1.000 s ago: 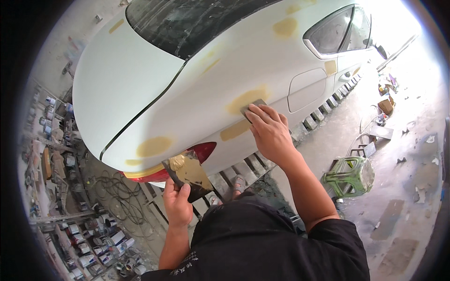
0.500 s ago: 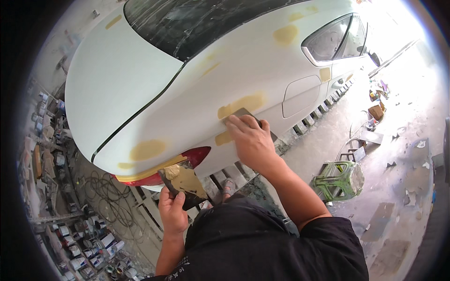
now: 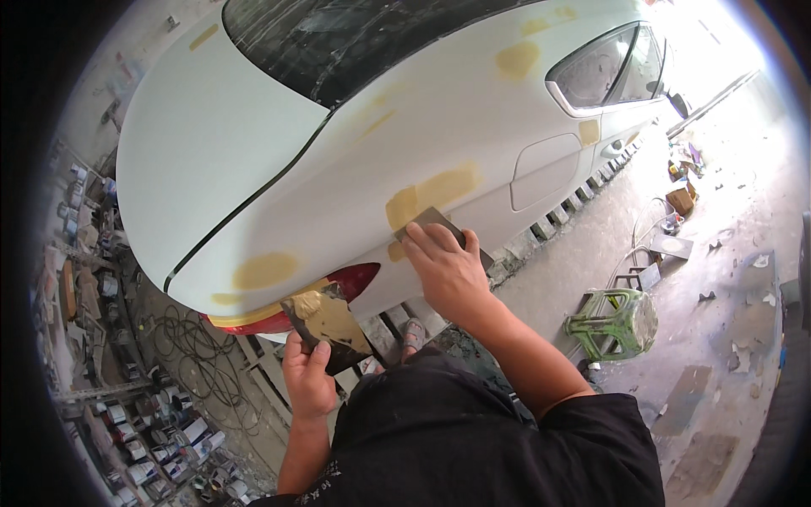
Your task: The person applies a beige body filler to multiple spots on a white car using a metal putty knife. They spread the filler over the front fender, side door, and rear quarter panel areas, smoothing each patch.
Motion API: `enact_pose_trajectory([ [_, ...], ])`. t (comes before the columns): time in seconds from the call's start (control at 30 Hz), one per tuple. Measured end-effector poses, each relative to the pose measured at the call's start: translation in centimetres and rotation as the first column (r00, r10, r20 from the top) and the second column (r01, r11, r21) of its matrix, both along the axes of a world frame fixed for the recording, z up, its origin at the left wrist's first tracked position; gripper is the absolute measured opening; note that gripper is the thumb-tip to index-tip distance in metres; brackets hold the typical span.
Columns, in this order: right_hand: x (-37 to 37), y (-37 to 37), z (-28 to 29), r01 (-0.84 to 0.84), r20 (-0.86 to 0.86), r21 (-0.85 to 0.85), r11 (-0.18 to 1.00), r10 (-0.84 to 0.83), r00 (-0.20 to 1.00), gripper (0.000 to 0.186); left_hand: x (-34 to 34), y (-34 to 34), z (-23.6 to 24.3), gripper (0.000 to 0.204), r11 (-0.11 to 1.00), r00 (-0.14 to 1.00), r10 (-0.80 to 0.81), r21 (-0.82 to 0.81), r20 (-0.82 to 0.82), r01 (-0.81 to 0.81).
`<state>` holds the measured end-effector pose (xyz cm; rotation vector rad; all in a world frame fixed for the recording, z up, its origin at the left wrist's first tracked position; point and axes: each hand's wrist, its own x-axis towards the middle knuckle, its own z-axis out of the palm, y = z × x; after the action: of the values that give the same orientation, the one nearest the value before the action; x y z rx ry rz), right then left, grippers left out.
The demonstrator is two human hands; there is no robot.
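Observation:
My left hand (image 3: 311,380) grips a dark board (image 3: 331,325) carrying a lump and smears of yellowish putty, held below the red tail lamp (image 3: 355,277). My right hand (image 3: 446,270) is closed on a dark flat spreader (image 3: 431,218), pressed against the white car's (image 3: 541,135) rear side panel at the lower left of a yellow putty patch (image 3: 441,186). Other yellow patches (image 3: 263,269) mark the panel and higher bodywork. Yellow tape (image 3: 236,321) runs along the lamp's edge.
Under the car lie slatted pallets (image 3: 252,355). A worn green plastic stool (image 3: 615,321) stands on the right, near a brown box (image 3: 680,196) and hoses. Shelves of cans (image 3: 139,439) and coiled hoses (image 3: 190,351) are on the left. My sandalled foot (image 3: 413,336) shows below.
My right hand and the spreader have moved down and left across the panel; the putty patch reaches further left. My left hand has shifted slightly left. The view has shifted a little.

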<state>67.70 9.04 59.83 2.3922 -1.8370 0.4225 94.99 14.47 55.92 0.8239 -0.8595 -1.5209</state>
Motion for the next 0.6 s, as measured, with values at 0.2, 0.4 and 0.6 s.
enact_pose_trajectory([
  [0.2,-2.3,-1.6,1.9,0.090,0.110,-0.044,0.995,-0.085,0.990,0.046,0.0,-0.1,0.5,0.041,0.999,1.000,-0.030,0.016,-0.008,0.031],
  [0.4,-1.4,-3.8,1.7,0.085,0.116,-0.054,0.995,-0.079,0.990,0.048,-0.2,0.6,0.6,0.043,0.998,1.000,0.010,0.057,0.028,-0.012],
  [0.6,-1.9,-0.6,-0.3,0.066,0.023,0.042,0.997,-0.067,0.997,0.048,0.0,0.6,-0.1,0.045,1.000,1.000,-0.013,0.006,0.007,0.013],
])
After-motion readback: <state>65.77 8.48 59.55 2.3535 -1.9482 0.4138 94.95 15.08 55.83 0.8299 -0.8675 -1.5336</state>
